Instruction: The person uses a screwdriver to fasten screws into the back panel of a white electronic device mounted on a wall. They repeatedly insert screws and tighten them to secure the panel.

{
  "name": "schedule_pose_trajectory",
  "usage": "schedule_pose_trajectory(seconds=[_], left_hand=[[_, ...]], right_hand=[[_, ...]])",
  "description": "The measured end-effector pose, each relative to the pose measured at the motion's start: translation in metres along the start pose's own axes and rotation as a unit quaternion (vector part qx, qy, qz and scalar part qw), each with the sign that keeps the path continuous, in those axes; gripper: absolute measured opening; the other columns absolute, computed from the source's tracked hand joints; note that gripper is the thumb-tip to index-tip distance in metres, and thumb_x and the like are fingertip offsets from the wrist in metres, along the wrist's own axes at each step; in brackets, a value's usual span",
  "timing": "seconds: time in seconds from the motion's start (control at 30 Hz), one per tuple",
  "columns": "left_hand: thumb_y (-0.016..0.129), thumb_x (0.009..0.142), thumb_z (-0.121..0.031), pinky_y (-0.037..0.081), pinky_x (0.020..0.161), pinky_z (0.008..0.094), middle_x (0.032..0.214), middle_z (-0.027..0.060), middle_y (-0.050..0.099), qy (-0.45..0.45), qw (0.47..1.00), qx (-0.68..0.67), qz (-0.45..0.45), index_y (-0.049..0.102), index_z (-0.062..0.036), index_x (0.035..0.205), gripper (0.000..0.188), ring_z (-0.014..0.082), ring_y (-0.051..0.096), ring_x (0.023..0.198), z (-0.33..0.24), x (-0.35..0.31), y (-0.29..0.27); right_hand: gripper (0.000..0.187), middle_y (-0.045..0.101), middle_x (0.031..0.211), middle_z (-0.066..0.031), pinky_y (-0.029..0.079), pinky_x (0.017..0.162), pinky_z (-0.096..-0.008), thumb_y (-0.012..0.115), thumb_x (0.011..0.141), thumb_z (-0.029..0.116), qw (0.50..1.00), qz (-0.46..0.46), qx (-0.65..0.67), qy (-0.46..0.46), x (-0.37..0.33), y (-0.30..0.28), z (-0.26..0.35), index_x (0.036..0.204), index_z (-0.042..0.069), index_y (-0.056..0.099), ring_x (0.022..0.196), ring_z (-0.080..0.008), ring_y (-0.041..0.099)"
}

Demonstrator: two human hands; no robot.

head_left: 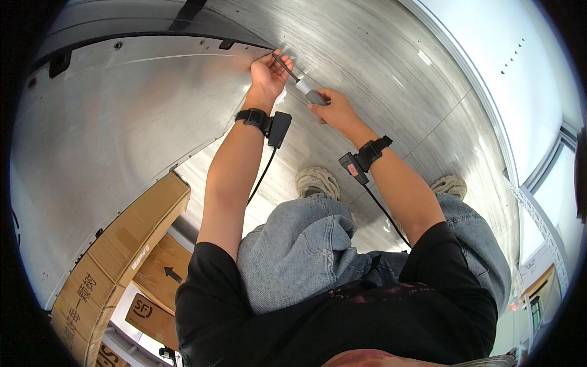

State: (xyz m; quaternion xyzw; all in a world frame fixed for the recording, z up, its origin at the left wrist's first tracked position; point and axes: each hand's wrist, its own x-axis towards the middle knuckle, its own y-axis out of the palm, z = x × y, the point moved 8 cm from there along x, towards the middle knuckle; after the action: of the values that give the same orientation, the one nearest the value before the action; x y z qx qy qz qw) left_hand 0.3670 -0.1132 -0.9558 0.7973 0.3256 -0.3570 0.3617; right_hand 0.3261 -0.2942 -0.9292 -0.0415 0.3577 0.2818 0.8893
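Observation:
A screwdriver point(304, 86) with a grey and white handle and a dark shaft slants up to the far right corner of a large silvery metal panel point(140, 116). My right hand point(335, 109) is wrapped round its handle. At the panel's corner, my left hand point(271, 74) has its palm turned up and its fingers curled close about the shaft's tip. Whether those fingers pinch the shaft or some small part is too small to make out. The tip itself meets the panel's edge, and any screw there is hidden.
Cardboard boxes point(116, 254) stand below the panel at the left. Pale wood-look floor point(391, 73) lies beyond my hands, bounded on the right by a white panel point(489, 37). Black wrist straps with boxes point(279, 129) trail cables along both forearms. My shoes point(318, 182) are under me.

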Motion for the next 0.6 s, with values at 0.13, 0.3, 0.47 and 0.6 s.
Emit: schedule_pose_trajectory(seconds=[0.13, 0.3, 0.47, 0.6], left_hand=[[0.037, 0.093, -0.013, 0.052, 0.079, 0.0392, 0.09, 0.0149, 0.056, 0.001, 1.0, -0.001, -0.003, 0.055, 0.0021, 0.105, 0.026, 0.026, 0.056, 0.082, 0.0, 0.0, -0.002], [0.033, 0.094, -0.012, 0.052, 0.08, 0.0388, 0.094, 0.0142, 0.055, 0.003, 1.0, 0.013, -0.006, 0.054, 0.0039, 0.108, 0.029, 0.0252, 0.056, 0.085, -0.002, -0.004, 0.002], [0.034, 0.093, -0.011, 0.051, 0.082, 0.0413, 0.096, 0.0144, 0.055, 0.002, 1.0, 0.015, -0.005, 0.053, 0.0034, 0.109, 0.029, 0.0263, 0.056, 0.087, -0.001, -0.003, 0.0], [0.035, 0.092, -0.011, 0.051, 0.084, 0.0421, 0.097, 0.0148, 0.055, -0.012, 1.0, 0.005, 0.007, 0.053, 0.0027, 0.109, 0.028, 0.027, 0.055, 0.088, 0.001, -0.004, -0.002]], right_hand=[[0.043, 0.058, 0.09, -0.0071, 0.05, 0.062, -0.0291, 0.064, 0.086, 0.022, 0.997, 0.009, 0.041, 0.066, -0.012, 0.003, 0.008, 0.121, 0.003, 0.047, 0.075, -0.0144, 0.058], [0.048, 0.054, 0.098, -0.0103, 0.05, 0.056, -0.0284, 0.064, 0.085, 0.028, 0.989, -0.014, 0.138, 0.057, -0.002, -0.002, -0.014, 0.121, 0.001, 0.046, 0.067, -0.0142, 0.057], [0.045, 0.054, 0.096, -0.0088, 0.049, 0.055, -0.0286, 0.068, 0.082, 0.021, 0.997, -0.059, 0.043, -0.019, -0.002, -0.007, -0.009, 0.118, 0.0, 0.051, 0.068, -0.0139, 0.055], [0.041, 0.054, 0.091, -0.0077, 0.048, 0.054, -0.0284, 0.071, 0.079, 0.016, 0.997, -0.044, 0.05, -0.031, -0.006, -0.008, -0.006, 0.113, -0.001, 0.055, 0.072, -0.0134, 0.055]])
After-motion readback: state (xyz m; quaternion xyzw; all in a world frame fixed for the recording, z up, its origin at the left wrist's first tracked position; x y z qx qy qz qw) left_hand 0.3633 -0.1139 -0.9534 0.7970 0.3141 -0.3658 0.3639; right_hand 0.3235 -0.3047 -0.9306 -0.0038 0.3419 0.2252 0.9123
